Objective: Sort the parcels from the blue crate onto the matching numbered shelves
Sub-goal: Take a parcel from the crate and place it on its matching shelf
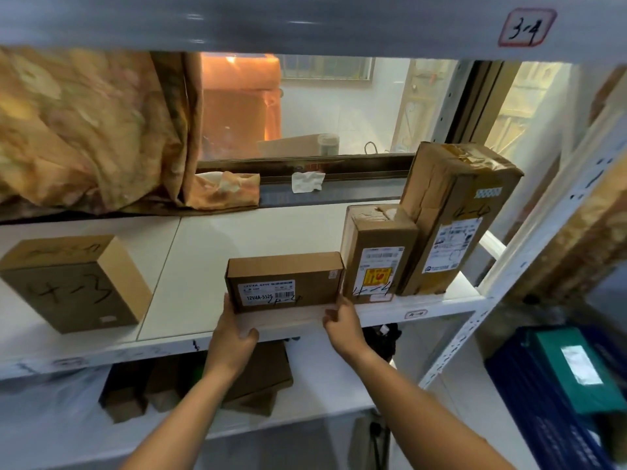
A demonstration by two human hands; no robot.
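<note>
A flat brown parcel (285, 283) marked 4-4 stands on its long edge at the front of the white shelf (237, 232). My left hand (234, 334) grips its lower left corner, thumb up along the side. At the lower right corner my right hand (342, 325) pinches it. To its right stand two taller parcels marked 4-4, a middle one (376, 252) and a tall taped one (451, 215). A small 4-4 label (415, 314) is on the shelf's front edge. The blue crate (529, 401) sits low at the right with a green parcel (576, 368) in it.
A box marked 4-3 (74, 283) stands on the left half of the shelf. The shelf above carries a 3-4 label (527, 27). Several brown parcels (251, 385) lie on the shelf below. A patterned curtain (84, 130) and a window are behind. A white upright post (509, 300) is at the right.
</note>
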